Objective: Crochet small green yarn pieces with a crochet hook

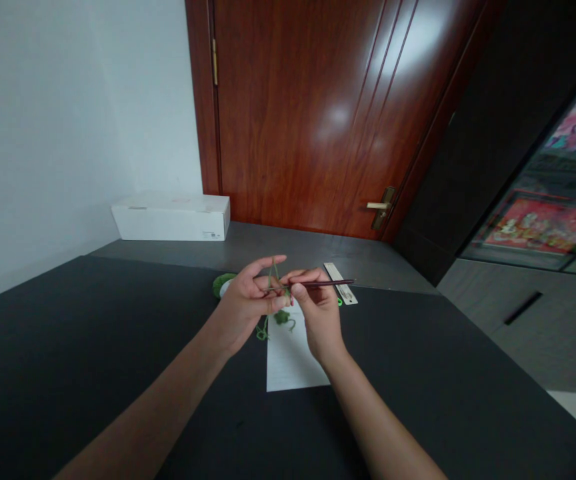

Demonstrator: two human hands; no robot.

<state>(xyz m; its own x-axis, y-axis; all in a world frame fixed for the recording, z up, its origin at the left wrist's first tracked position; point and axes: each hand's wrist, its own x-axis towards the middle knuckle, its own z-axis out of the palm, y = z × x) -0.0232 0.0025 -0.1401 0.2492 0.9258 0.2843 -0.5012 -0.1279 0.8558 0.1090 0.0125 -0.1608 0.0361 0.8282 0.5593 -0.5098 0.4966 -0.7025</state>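
My right hand [321,313] pinches a dark-handled crochet hook [331,283], its thin metal end pointing left toward my other hand. Green yarn [275,268] runs over the raised index finger of my left hand [248,300], whose thumb and other fingers pinch the yarn near the hook's tip. The stitch at the tip is too small to make out. Below the fingers, a small dark green crocheted piece [283,317] shows over the paper, and a loose loop of yarn dangles beside it. Behind my left hand sits a green yarn ball [222,285], partly hidden.
A white printed sheet [295,363] lies on the dark table [118,347] under my hands. Beyond my right hand are a pale narrow strip [342,285] and a small bright green item [339,302]. A long white box [173,223] stands at the back left, before a wooden door [298,133].
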